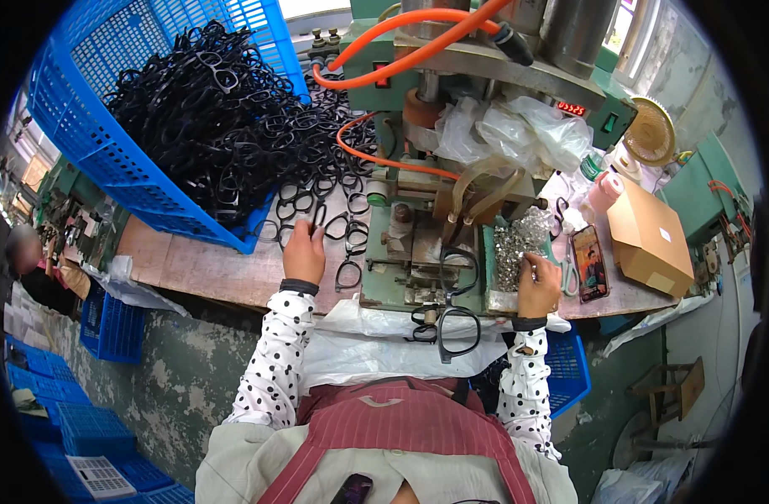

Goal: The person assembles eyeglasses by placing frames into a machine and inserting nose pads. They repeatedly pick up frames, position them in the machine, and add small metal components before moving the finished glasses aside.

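Nearest is a maroon apron [393,428]. The left hand [304,254] pinches a black piece [319,215] beside loose glasses frames [337,273]; farther left, a blue crate [120,168] holds more. The right hand [539,287] curls by small metal parts [509,248], its grip unclear. Between them, a black frame [450,295] overhangs the green machine's [384,291] near edge.

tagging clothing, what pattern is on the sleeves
Black polka dots on white sleeves, best seen in the head view.
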`<state>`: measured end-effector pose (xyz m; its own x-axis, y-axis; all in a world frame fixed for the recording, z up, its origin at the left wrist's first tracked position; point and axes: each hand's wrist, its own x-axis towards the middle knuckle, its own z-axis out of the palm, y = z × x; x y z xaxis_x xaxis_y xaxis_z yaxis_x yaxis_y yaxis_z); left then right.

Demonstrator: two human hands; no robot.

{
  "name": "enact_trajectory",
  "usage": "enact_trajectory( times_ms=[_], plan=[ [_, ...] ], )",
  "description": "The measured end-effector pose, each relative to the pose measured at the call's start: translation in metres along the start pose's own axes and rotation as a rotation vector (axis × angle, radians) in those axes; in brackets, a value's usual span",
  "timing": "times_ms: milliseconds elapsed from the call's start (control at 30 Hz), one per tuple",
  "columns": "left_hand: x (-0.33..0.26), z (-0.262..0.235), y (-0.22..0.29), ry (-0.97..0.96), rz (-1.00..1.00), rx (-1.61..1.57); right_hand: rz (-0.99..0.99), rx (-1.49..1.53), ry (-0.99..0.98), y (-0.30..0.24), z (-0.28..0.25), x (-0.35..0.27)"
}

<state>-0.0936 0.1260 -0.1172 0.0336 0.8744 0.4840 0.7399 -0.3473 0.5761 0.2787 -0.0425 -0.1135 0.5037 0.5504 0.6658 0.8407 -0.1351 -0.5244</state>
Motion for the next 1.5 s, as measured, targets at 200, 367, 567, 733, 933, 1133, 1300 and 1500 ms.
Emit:
enact_trajectory(
  times_ms=[200, 367, 567, 733, 933, 1133, 1300, 1500],
  plan=[
    [-0.014, -0.041, 0.116, 0.165, 0.616, -0.171, 0.234, 0.396, -0.087, -0.036, 0.010, 0.009],
    [-0.034, -0.037, 0.163, 0.043, 0.966, -0.332, 0.342, 0.784, -0.202, -0.099, -0.014, 0.028],
    [-0.037, -0.023, 0.179, -0.115, 1.052, -0.503, 0.344, 0.776, -0.205, -0.113, -0.024, 0.028],
    [-0.047, -0.019, 0.169, -0.105, 1.172, -0.439, 0.368, 0.884, -0.214, -0.120, -0.019, 0.023],
    [-0.046, -0.055, 0.179, -0.113, 1.103, -0.533, 0.299, 0.870, -0.145, -0.128, 0.006, 0.007],
    [0.003, -0.080, 0.196, -0.008, 0.244, -0.771, 0.409, 1.046, -0.093, -0.155, 0.013, 0.007],
    [0.025, -0.082, 0.189, -0.077, 0.202, -0.881, 0.435, 1.090, -0.058, -0.159, 0.020, 0.010],
    [0.019, -0.076, 0.184, -0.073, 0.307, -0.805, 0.417, 1.142, -0.010, -0.163, 0.020, 0.011]
  ],
)
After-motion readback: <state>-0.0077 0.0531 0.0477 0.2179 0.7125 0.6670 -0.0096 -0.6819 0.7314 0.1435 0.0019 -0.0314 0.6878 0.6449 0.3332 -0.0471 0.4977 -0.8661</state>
